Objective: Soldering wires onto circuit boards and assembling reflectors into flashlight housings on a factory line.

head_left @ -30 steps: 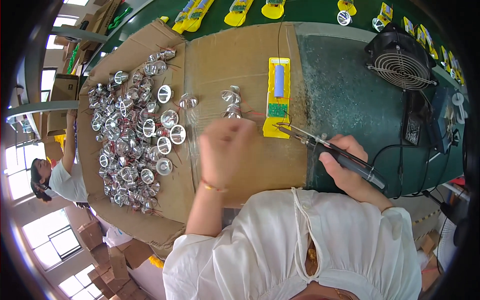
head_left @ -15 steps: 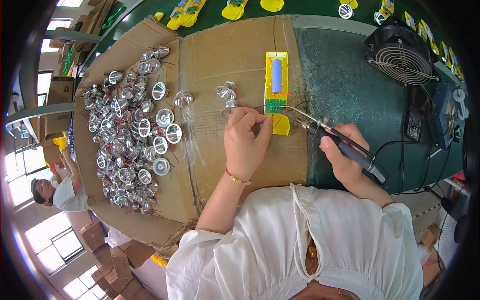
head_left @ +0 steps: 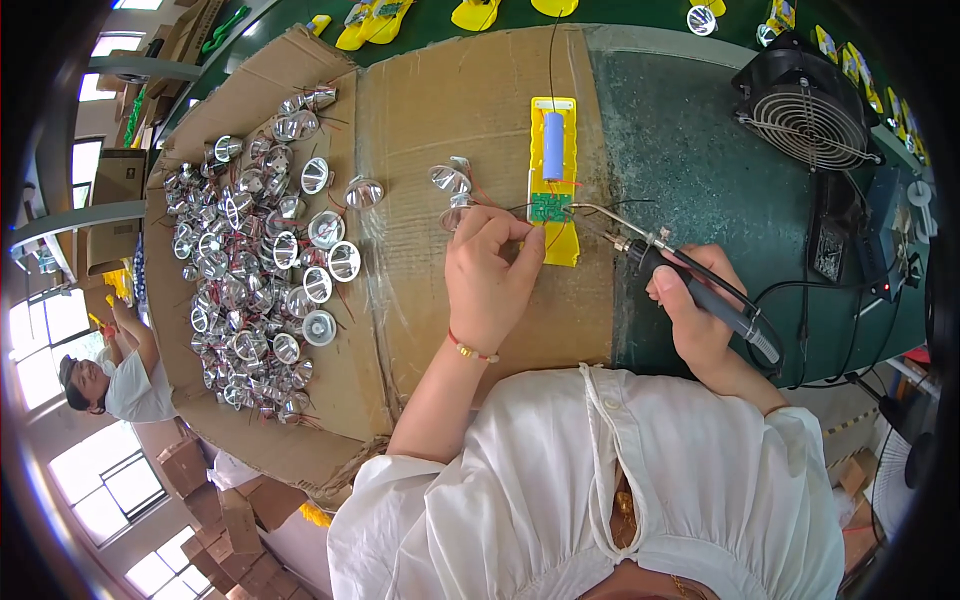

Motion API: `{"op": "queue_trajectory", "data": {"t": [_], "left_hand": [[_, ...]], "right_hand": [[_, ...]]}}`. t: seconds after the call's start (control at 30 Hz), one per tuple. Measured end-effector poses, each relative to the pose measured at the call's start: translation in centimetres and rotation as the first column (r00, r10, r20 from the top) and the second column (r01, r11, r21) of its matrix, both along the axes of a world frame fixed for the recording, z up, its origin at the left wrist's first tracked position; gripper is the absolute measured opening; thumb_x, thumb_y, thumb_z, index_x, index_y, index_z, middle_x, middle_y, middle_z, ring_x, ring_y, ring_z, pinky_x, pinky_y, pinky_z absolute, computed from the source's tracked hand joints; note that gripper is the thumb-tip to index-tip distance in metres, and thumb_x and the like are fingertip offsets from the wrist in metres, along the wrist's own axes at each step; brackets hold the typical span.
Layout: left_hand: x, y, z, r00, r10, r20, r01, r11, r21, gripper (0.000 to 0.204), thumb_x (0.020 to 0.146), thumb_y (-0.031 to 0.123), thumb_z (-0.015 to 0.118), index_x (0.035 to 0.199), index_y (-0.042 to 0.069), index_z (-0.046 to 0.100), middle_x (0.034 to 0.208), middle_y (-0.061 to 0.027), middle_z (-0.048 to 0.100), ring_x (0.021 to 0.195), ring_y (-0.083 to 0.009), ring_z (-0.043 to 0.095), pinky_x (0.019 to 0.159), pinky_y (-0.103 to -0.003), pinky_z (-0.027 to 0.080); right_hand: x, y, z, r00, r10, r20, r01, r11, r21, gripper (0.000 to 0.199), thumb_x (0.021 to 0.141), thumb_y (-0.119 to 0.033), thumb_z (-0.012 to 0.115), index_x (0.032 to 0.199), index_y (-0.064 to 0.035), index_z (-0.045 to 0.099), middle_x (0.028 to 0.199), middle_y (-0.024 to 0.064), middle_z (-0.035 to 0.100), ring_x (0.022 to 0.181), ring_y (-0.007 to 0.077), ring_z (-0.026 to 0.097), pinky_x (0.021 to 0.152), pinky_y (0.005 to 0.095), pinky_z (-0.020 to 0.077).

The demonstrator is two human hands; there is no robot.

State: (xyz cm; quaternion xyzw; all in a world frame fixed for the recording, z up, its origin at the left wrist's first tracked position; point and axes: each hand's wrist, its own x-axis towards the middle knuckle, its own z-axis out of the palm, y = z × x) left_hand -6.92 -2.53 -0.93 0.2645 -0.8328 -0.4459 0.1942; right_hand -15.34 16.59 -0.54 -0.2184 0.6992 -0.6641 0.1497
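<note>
A yellow plastic housing (head_left: 563,246) lies on the cardboard with a purple cylindrical battery (head_left: 553,146) and a green circuit board (head_left: 550,207) in it. My left hand (head_left: 490,268) is at the board's lower left, thumb and forefinger pinched on a thin wire that is mostly hidden. Beside that hand lie two shiny reflector cups, the upper cup (head_left: 450,179) and a lower cup (head_left: 455,214), partly covered by my fingers. In my right hand (head_left: 695,315) is a soldering iron (head_left: 738,322) with a thin metal feed tube (head_left: 620,222). The tube's end is at the board's right edge.
Many reflector cups with wires (head_left: 245,270) fill the cardboard tray (head_left: 270,450) at left. A black fan (head_left: 805,120) with a wire guard stands at back right, near a dark box (head_left: 828,245) and cables. More yellow housings (head_left: 375,25) line the far edge. Another person (head_left: 130,365) is at far left.
My right hand and the soldering iron have shifted slightly right, away from the board. My left hand keeps its pinch beside the board. The whole view has shifted a little.
</note>
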Motion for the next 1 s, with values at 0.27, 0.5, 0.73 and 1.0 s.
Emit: {"op": "queue_trajectory", "data": {"t": [0.27,0.5,0.73,1.0], "left_hand": [[0.2,-0.3,-0.4,0.996,-0.011,-0.089,-0.014,0.961,-0.278,0.008,0.071,0.008,0.068,0.070,0.001,0.063,0.087,-0.0096,0.062,0.075,-0.0207,0.058,0.065,-0.031,0.046],[-0.1,-0.1,0.0,0.999,0.042,0.019,-0.040,0.997,-0.069,0.010,0.074,0.011,0.066,0.069,0.004,0.062,0.083,-0.0068,0.062,0.081,-0.0236,0.054,0.074,-0.035,0.040],[-0.6,0.0,0.4,0.995,0.071,0.077,-0.063,0.993,-0.097,0.013,0.073,0.013,0.067,0.066,0.005,0.060,0.073,-0.0042,0.058,0.073,-0.0228,0.052,0.069,-0.035,0.038],[-0.8,0.1,0.5,0.991,0.073,0.113,-0.048,0.976,-0.213,0.015,0.072,0.015,0.068,0.063,0.007,0.059,0.069,-0.0032,0.056,0.070,-0.0212,0.052,0.069,-0.035,0.036]], "right_hand": [[0.0,-0.1,-0.2,0.999,-0.004,0.031,0.005,1.000,-0.022,0.016,0.080,-0.009,0.064,0.085,0.0010,0.053,0.068,0.0055,0.061,0.060,0.0066,0.055,0.053,0.0209,0.0441],[-0.2,-0.9,-0.1,0.999,0.000,0.035,0.000,1.000,-0.005,0.016,0.079,-0.009,0.065,0.085,0.0009,0.053,0.067,0.0052,0.061,0.059,0.0067,0.055,0.053,0.0209,0.0445],[-0.3,-1.7,-0.4,0.998,0.028,0.048,-0.028,1.000,-0.010,0.014,0.081,-0.009,0.062,0.085,0.0015,0.052,0.069,0.0073,0.058,0.058,0.0101,0.055,0.053,0.0227,0.0455],[-0.5,-1.5,-0.1,0.995,0.086,-0.054,-0.081,0.992,0.092,0.014,0.081,-0.009,0.062,0.085,0.0014,0.053,0.070,0.0085,0.059,0.058,0.0096,0.055,0.054,0.0227,0.0457]]}}
